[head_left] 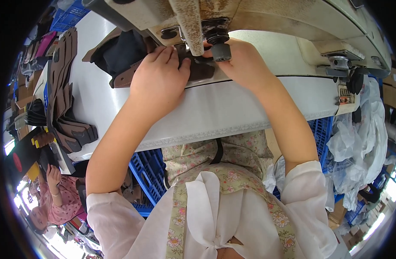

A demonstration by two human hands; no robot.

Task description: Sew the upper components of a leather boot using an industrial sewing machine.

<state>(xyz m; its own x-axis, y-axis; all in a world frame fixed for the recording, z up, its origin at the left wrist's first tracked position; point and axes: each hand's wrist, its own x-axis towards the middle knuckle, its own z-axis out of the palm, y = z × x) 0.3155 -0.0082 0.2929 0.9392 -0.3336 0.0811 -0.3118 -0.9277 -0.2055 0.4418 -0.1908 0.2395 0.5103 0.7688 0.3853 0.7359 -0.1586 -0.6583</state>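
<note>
Feeding work for sewing, likely: brown piece (126,77) sits under the sewing machine (275,19), on the white table (223,103). Left hand (160,78) flattened on it, pinch unclear; right hand (242,60) fingertips hidden, can't tell. Next probably needs steady edge guiding.

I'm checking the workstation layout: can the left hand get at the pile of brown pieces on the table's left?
Probably yes: the left hand has the pile on its own side, with white tabletop stretching between them. It would likely have to come off the brown workpiece first.
</note>
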